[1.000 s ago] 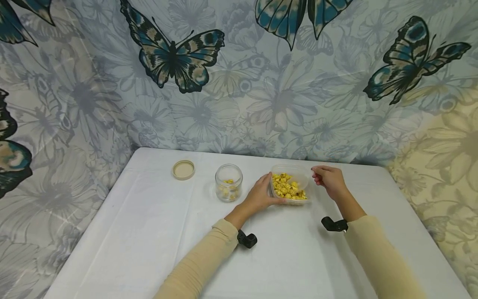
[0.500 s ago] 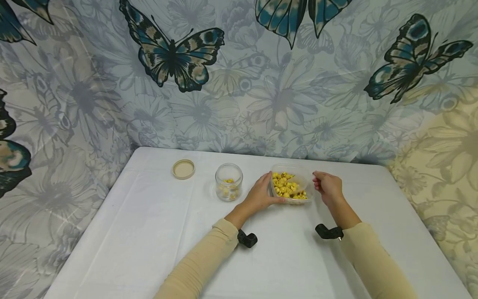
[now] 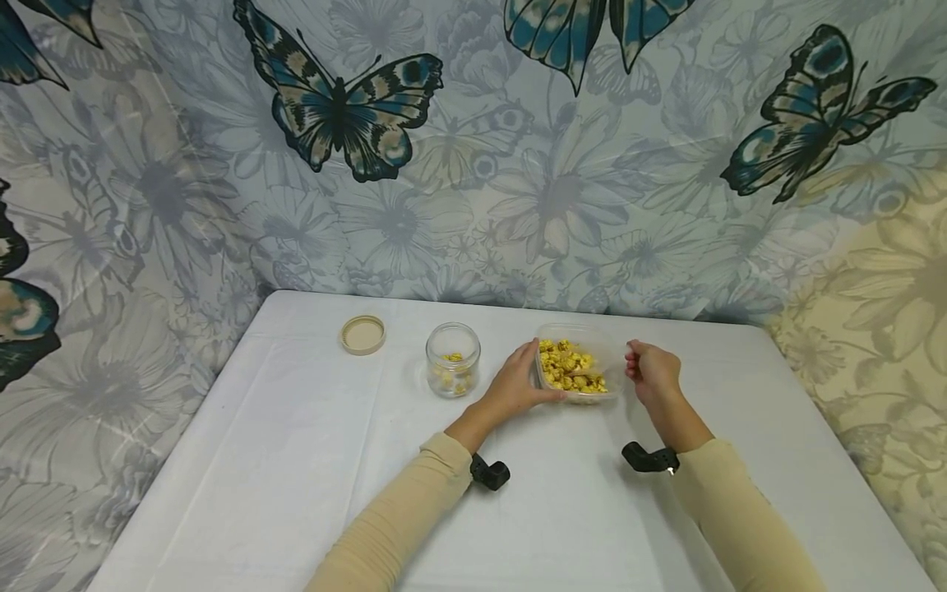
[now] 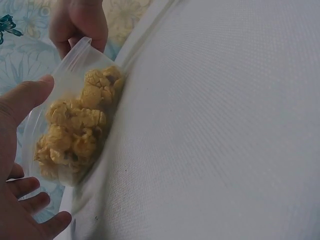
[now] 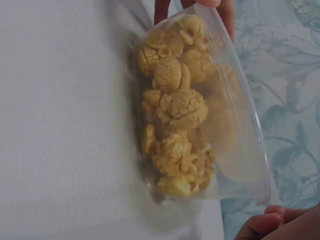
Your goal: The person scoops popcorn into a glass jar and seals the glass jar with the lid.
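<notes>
A clear plastic container [image 3: 616,378] of yellow popcorn [image 3: 565,362] stands on the table. My left hand [image 3: 514,385] holds it at the left side, thumb along the front and fingers at the back. In the left wrist view, the left thumb [image 4: 32,97] lies at its rim. My right hand [image 3: 654,372] is just past the right rim, fingers curled and pinched. It seems to grip a see-through spoon, whose pale rounded bowl [image 5: 242,160] shows faintly through the wall in the right wrist view; the handle is hard to make out.
An uncapped glass jar [image 3: 453,362] with a little popcorn in it stands left of the container. Farther left lies a round beige-rimmed lid [image 3: 362,335]. A white cloth covers the table [image 3: 296,460]; a butterfly-patterned curtain [image 3: 473,214] hangs behind it.
My right hand has shifted slightly down and right beside the container, and the spoon's bowl has sunk among the popcorn. The left hand, jar and lid stay put.
</notes>
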Demonstrator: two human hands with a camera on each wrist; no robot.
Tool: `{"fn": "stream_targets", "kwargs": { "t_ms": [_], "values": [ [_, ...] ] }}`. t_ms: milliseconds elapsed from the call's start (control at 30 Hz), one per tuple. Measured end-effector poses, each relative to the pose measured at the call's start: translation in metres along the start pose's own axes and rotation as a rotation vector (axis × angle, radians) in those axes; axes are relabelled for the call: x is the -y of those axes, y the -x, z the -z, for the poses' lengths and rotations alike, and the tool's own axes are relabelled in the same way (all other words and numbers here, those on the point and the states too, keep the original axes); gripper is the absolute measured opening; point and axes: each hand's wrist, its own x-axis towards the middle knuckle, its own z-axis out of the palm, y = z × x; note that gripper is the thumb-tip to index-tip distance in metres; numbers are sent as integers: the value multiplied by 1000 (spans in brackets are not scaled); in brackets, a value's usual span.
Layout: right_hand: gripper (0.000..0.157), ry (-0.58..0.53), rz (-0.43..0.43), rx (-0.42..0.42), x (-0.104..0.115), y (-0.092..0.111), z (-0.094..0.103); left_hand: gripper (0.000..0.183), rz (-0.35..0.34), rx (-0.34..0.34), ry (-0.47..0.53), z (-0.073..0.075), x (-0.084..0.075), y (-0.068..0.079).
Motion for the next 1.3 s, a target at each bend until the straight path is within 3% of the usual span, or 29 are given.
{"fn": "stream_targets", "kwargs": {
  "t_ms": [233, 333, 433, 600, 767, 1300],
  "values": [
    [14, 129, 134, 121, -2, 3, 4, 104, -3, 0, 12, 1, 0, 0],
    [15, 162, 151, 181, -2, 4, 5, 104, -2, 7, 17, 1, 0, 1],
    [17, 178, 120, 188, -1, 4, 4, 105, -2, 11, 22, 2, -1, 1],
    [12, 88, -1, 130, 3, 3, 4, 104, -8, 8, 19, 4, -3, 2],
    [18, -31, -90, 108, 7, 6, 7, 104, -2, 6, 12, 3, -3, 1],
    [34, -223, -143, 138, 14, 11, 12, 103, -9, 1, -12, 2, -4, 2]
  ]
}}
